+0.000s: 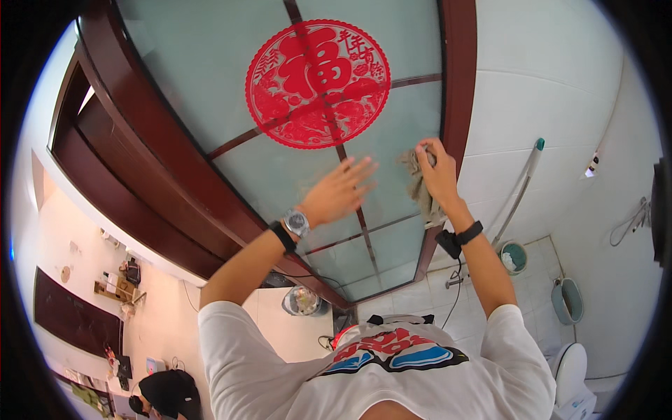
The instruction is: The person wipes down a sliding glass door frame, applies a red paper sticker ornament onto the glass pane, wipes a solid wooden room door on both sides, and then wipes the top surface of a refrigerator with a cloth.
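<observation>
1. Currently the right hand (pixel 439 171) grips a crumpled grey-green cloth (pixel 418 187), the fingers bent over its upper end with the thumb side toward the left.
2. The cloth is bunched under and to the left of that hand, in front of the right part of the frosted glass panel (pixel 273 166), near the brown door frame (pixel 459 77). Its long axis runs from upper left to lower right, with the loose end hanging below the grip. Whether it presses on the glass cannot be told.
3. The left hand (pixel 337 192) is empty, its fingers spread and blurred, in front of the middle of the panel; contact with the glass cannot be made out.
4. The key relation is this: the cloth lies to the right of the left hand, roughly level with it and apart from its fingertips, with bare glass between. The right hand is the nearer one, already on the cloth.
5. A round red decoration (pixel 318 84) sits on the glass above both hands, nearer the left hand than the cloth.
6. A silver watch (pixel 297 222) circles the left wrist; a black band (pixel 470 233) circles the right.
7. To the right, a pole (pixel 523 183) leans by the white wall.
</observation>
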A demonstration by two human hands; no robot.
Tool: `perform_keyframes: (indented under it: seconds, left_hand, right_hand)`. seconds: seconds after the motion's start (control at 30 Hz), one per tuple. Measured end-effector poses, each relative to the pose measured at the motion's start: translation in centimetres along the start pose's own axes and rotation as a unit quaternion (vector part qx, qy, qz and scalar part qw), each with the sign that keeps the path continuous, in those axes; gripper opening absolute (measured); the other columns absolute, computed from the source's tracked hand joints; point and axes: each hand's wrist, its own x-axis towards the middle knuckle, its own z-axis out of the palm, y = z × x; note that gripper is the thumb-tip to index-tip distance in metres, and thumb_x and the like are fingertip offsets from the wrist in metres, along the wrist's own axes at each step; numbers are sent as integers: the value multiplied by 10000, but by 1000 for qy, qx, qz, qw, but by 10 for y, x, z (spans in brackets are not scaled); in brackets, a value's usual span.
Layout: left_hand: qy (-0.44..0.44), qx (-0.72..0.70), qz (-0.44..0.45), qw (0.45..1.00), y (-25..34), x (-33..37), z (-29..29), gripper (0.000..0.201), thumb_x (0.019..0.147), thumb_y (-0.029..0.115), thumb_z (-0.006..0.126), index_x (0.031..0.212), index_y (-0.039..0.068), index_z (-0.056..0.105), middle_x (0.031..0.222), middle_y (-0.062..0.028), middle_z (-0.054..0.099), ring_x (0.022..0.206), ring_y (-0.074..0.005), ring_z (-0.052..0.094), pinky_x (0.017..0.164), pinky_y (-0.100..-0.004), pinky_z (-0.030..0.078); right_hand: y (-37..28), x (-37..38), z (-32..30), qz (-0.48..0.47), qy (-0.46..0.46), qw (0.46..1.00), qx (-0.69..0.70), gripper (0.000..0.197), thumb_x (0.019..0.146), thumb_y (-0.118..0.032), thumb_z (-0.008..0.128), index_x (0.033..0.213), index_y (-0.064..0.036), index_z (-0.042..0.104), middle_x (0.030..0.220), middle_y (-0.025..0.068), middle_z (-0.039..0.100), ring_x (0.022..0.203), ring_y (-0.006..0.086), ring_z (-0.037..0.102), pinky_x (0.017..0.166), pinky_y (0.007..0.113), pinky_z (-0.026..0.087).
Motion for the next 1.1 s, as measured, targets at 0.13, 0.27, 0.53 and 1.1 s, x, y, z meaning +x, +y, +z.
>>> perform_keyframes:
  seconds: [0.13, 0.27, 0.53, 1.1]
  left_hand:
    - [36, -179, -59, 981, 77, -26, 23, 728, 1116, 385, 713, 1743, 99, 477, 1761, -212, 507, 1631, -408, 477, 1333, -558, 410]
    - [33, -346, -213, 913, 141, -57, 28, 708, 1112, 395, 728, 1692, 60, 496, 1642, -263, 607, 1429, -478, 634, 1178, -555, 540]
    - [81, -593, -398, 696, 182, -108, 50, 295, 1091, 219, 743, 1201, -54, 725, 948, -281, 772, 847, -466, 769, 770, -507, 586]
    - [212, -571, -248, 754, -29, -346, 6, 308, 1087, 196, 769, 1258, -56, 722, 1165, -271, 746, 1108, -515, 707, 948, -517, 589]
  right_hand:
    - [0, -58, 21, 47, -57, 997, 19, 217, 1164, -248, 703, 1244, -49, 676, 786, 93, 634, 700, 157, 546, 675, 355, 482]
    - [-11, -117, 57, 63, -99, 991, 67, 229, 1163, -252, 708, 1270, -52, 682, 831, 83, 689, 758, 138, 592, 709, 343, 509]
    - [-55, -175, 105, 153, -247, 939, 185, 313, 1179, -294, 692, 1341, -36, 762, 960, 21, 721, 895, 99, 591, 822, 301, 506]
    - [-160, -232, 324, 404, -294, 776, 384, 611, 1229, -399, 601, 1699, -29, 474, 1582, 122, 636, 1340, 255, 706, 1070, 461, 656]
